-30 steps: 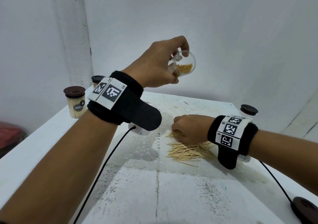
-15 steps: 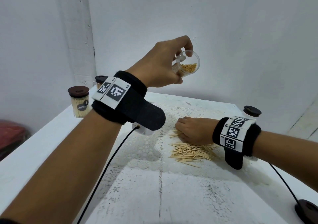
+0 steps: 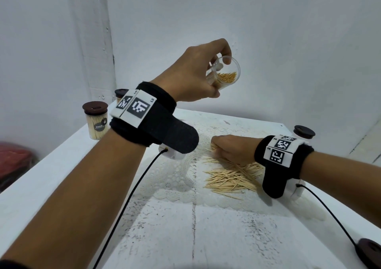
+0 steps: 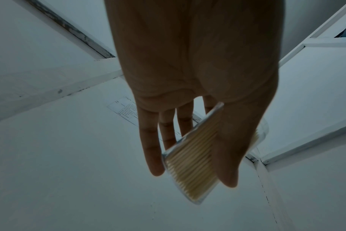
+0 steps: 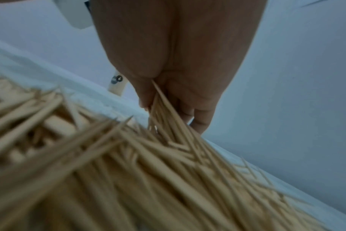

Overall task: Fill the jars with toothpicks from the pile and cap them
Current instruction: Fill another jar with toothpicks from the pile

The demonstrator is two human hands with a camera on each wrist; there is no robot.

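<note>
Table (image 3: 61, 178): white, with a lace mat (image 3: 177, 178) spread across its middle and reaching toward the far edge. The pile (image 3: 231, 178) of toothpicks lies on that mat, right of centre.

Change noted: over the last second my right hand (image 3: 233, 151) has shifted only slightly on the pile's far side, knuckles up, and the wrist view now shows a bundle (image 5: 160, 109) of toothpicks pinched between thumb and curled fingers, its lower ends still in the heap. My left hand (image 3: 191, 76) has kept the open jar (image 3: 224, 76) raised well above the table, barely moved. Judgement: a fresh pinch is gathered but not yet lifted; the filling step continues, capping is not due.

Two capped jars (image 3: 95, 122) stand at the left edge, packed with sticks; another cap (image 3: 304, 131) shows behind my right wrist near the right edge, the body under it hidden. A loose dark lid (image 3: 369, 252) lies at the near right corner.

The held jar is clear, tilted with its mouth toward me, gripped by thumb and fingertips around its wall. Toothpicks inside lie aligned, filling roughly the lower half of the mouth; room remains
</note>
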